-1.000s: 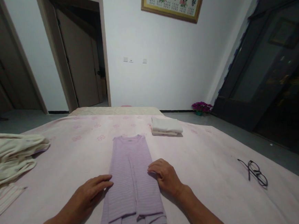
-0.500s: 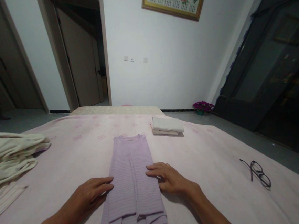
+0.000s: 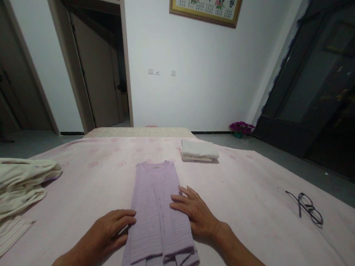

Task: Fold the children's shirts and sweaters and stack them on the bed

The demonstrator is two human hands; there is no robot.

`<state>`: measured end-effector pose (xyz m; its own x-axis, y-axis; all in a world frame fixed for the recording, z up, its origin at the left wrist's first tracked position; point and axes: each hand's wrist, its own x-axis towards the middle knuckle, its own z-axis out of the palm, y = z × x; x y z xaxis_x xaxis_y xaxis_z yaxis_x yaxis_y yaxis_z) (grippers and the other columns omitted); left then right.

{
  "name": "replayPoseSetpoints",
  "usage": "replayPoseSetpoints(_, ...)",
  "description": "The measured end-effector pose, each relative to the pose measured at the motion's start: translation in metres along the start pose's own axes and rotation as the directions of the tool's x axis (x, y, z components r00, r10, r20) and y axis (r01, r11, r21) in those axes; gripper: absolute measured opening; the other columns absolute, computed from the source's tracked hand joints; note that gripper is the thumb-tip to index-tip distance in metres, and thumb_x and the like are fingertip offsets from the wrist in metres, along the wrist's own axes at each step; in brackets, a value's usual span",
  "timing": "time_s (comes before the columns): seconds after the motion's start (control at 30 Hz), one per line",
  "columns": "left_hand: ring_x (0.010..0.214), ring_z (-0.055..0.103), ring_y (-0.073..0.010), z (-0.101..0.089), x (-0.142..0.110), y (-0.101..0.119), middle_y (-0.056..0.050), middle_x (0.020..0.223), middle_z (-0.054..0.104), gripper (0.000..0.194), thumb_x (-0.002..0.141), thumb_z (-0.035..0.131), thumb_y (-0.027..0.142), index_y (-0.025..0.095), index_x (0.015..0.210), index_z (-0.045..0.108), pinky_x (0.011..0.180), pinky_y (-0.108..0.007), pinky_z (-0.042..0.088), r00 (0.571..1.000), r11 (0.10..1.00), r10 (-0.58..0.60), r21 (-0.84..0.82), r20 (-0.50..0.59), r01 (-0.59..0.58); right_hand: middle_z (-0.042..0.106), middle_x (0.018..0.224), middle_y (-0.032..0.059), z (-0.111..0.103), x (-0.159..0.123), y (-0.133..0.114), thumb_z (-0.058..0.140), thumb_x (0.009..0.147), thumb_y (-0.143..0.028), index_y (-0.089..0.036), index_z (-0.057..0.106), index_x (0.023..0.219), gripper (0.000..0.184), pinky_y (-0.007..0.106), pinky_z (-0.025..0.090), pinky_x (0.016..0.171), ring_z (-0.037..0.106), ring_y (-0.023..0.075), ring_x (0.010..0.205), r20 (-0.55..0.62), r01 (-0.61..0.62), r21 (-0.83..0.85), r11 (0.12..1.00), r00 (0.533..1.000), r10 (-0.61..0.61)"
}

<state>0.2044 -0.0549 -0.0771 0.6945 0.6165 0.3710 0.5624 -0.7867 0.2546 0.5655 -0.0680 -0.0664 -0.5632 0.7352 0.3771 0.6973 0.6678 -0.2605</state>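
Note:
A lilac, finely striped long-sleeved top [image 3: 158, 220] lies in front of me with its sides and sleeves folded inward. Its neckline points away, and the lower end runs out of the bottom of the view. My left hand [image 3: 114, 228] rests at the top's left edge, fingers stretched out and touching the cloth. On the right edge lies my right hand [image 3: 196, 211], its fingers spread over the fabric. Neither hand grips anything.
A pink flowered bedspread [image 3: 248, 209] lies beneath everything. Cream clothes [image 3: 12, 183] are heaped at the left. A folded white stack [image 3: 199, 149] sits beyond the top, to its right. Dark-framed glasses [image 3: 308, 208] lie at the right.
My right hand has spread its fingers and shifted slightly on the top's right edge. My left hand stays nearly where it was.

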Motion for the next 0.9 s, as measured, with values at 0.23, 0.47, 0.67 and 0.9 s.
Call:
replayPoseSetpoints(0.23, 0.128, 0.058, -0.0218, 0.012, 0.007, -0.004, -0.005, 0.127, 0.07, 0.03, 0.092, 0.056, 0.015, 0.028, 0.119, 0.065, 0.107, -0.037, 0.051, 0.991, 0.991, 0.1, 0.098, -0.089, -0.091, 0.07, 0.124, 0.0054, 0.01, 0.002, 0.006, 0.058, 0.093, -0.029, -0.028, 0.059, 0.127, 0.034, 0.045, 0.038, 0.113, 0.06, 0.0209, 0.123, -0.137, 0.185, 0.152, 0.971, 0.977, -0.164)
replayPoseSetpoints(0.47, 0.123, 0.063, -0.0171, 0.023, 0.007, -0.018, -0.001, 0.125, 0.072, 0.025, 0.096, 0.057, 0.027, 0.03, 0.12, 0.063, 0.116, -0.035, 0.043, 0.99, 0.993, 0.114, 0.024, -0.079, -0.112, 0.069, 0.124, 0.007, 0.013, 0.003, 0.007, 0.054, 0.092, -0.024, -0.027, 0.056, 0.132, 0.04, 0.042, 0.043, 0.108, 0.062, 0.0204, 0.116, -0.167, 0.189, 0.21, 0.959, 0.974, -0.156)
replayPoseSetpoints(0.67, 0.109, 0.069, -0.0193, 0.022, 0.002, -0.011, -0.004, 0.117, 0.074, 0.028, 0.099, 0.049, 0.039, 0.027, 0.115, 0.068, 0.099, -0.026, 0.052, 0.978, 0.973, -0.111, -0.221, -0.179, 0.07, 0.071, 0.12, 0.0081, 0.019, 0.004, 0.009, 0.062, 0.09, -0.037, -0.027, 0.06, 0.131, 0.042, 0.042, 0.047, 0.104, 0.065, 0.0245, 0.111, -0.19, 0.115, 0.358, 0.927, 0.981, -0.049)
replayPoseSetpoints(0.9, 0.091, 0.068, -0.0261, 0.02, 0.039, -0.006, -0.007, 0.1, 0.076, 0.043, 0.093, 0.041, 0.048, 0.019, 0.102, 0.071, 0.082, -0.033, 0.053, 0.747, 0.695, -0.661, -0.433, -0.069, 0.574, 0.068, 0.127, 0.0129, 0.039, 0.038, 0.013, 0.048, 0.095, -0.043, -0.019, 0.059, 0.132, 0.045, 0.043, 0.047, 0.102, 0.064, 0.0272, 0.116, -0.108, -0.401, 0.614, 0.68, 0.811, 0.575)
